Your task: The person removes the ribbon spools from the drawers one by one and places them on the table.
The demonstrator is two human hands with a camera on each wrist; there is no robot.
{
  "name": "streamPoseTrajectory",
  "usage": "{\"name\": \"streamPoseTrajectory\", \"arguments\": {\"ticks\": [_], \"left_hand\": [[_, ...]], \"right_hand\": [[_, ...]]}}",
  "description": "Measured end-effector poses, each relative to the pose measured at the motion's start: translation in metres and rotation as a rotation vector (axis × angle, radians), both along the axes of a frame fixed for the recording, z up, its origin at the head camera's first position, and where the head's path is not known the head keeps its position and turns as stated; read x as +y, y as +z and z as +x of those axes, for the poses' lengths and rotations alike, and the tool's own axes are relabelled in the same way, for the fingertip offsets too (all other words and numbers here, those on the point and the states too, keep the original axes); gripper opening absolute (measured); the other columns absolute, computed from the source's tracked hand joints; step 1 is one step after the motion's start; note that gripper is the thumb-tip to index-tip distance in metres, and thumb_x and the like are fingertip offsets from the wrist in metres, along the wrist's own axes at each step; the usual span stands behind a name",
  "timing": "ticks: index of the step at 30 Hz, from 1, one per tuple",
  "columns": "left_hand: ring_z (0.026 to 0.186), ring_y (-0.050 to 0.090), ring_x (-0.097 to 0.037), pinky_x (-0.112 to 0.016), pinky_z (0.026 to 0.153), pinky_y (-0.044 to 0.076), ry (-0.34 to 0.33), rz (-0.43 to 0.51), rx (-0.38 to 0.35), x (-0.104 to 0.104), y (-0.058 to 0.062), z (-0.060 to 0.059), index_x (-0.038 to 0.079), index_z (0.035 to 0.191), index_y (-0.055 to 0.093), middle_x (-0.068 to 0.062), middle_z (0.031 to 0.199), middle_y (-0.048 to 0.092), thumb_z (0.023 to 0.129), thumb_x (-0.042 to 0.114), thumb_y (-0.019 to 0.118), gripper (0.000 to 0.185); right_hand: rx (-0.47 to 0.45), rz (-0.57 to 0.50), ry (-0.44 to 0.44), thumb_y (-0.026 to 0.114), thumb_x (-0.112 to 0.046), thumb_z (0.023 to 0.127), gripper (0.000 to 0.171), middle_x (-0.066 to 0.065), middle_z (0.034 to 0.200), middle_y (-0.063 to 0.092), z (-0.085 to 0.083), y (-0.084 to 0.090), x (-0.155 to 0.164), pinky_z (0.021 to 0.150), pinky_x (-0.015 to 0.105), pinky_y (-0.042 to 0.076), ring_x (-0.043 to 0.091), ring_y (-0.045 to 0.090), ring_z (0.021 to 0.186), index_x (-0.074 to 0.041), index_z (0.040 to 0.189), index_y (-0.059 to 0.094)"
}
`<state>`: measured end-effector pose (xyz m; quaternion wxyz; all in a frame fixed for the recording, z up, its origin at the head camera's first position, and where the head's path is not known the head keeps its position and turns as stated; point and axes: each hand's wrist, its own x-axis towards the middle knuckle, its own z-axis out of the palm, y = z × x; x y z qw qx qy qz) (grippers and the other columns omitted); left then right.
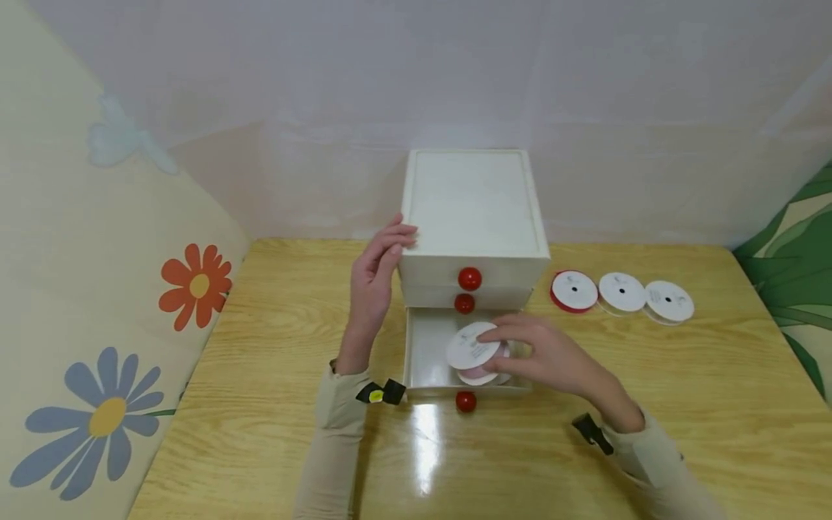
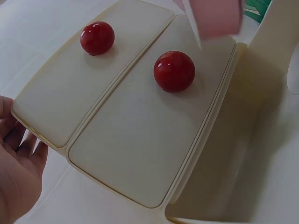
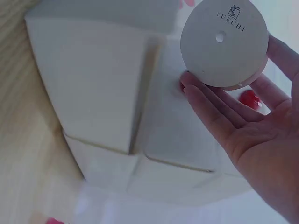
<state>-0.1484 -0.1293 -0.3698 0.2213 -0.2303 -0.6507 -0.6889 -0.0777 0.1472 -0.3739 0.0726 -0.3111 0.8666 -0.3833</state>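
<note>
Right hand [image 1: 552, 357] grips pink ribbon spool [image 1: 474, 352] (white faces); left hand [image 1: 373, 282] open against drawer box [image 1: 473, 209].

Wooden bench [image 1: 260, 404] with a drawer box and three spools

The glossy, light-grained bench carries a cream three-drawer box [image 1: 474, 209] with red ball knobs near its back edge, the bottom drawer [image 1: 422, 354] pulled out over the surface. To the right of the box, three flat ribbon spools [image 1: 622, 292] lie in a row, touching one another; the one nearest the box has a red edge.
</note>
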Motion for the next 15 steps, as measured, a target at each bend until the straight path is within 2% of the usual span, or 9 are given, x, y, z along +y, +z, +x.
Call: {"name": "streamPoseTrajectory", "arguments": {"ticks": [4,9,13,15], "left_hand": [[0.146,0.044,-0.029,-0.043,0.125,0.03,0.005,0.003,-0.002,-0.001,0.0,0.001,-0.018,0.109,0.063,-0.011,0.125,0.069,0.105,-0.004,0.047,0.022],[0.146,0.044,-0.029,-0.043,0.125,0.031,-0.001,0.011,0.001,0.0,0.0,0.001,-0.018,0.108,0.063,-0.001,0.124,0.069,0.105,-0.005,0.047,0.021],[0.146,0.044,-0.029,-0.043,0.125,0.031,-0.004,0.011,0.004,0.0,0.0,0.001,-0.018,0.108,0.063,0.001,0.124,0.069,0.105,-0.003,0.047,0.022],[0.146,0.044,-0.029,-0.043,0.125,0.03,-0.005,0.012,0.004,0.0,0.0,0.0,-0.018,0.108,0.063,0.001,0.124,0.069,0.105,-0.003,0.047,0.022]], "right_hand": [[0.002,-0.018,-0.02,0.082,-0.021,0.089,0.029,0.013,0.128,0.07,0.005,0.008,0.011,0.096,0.058,0.057,0.037,0.064,0.121,-0.015,0.117,0.079],[0.003,0.015,-0.067,0.083,-0.023,0.089,0.03,0.018,0.132,0.068,0.009,0.016,0.03,0.102,0.065,0.051,0.043,0.06,0.126,-0.016,0.117,0.079],[0.02,0.031,-0.092,0.082,-0.022,0.09,0.029,0.015,0.129,0.07,0.009,0.019,0.046,0.1,0.066,0.051,0.042,0.062,0.124,-0.015,0.118,0.079],[0.048,0.032,-0.104,0.082,-0.02,0.09,0.029,0.01,0.126,0.072,0.009,0.02,0.053,0.098,0.062,0.054,0.037,0.065,0.121,-0.014,0.118,0.079]]}}
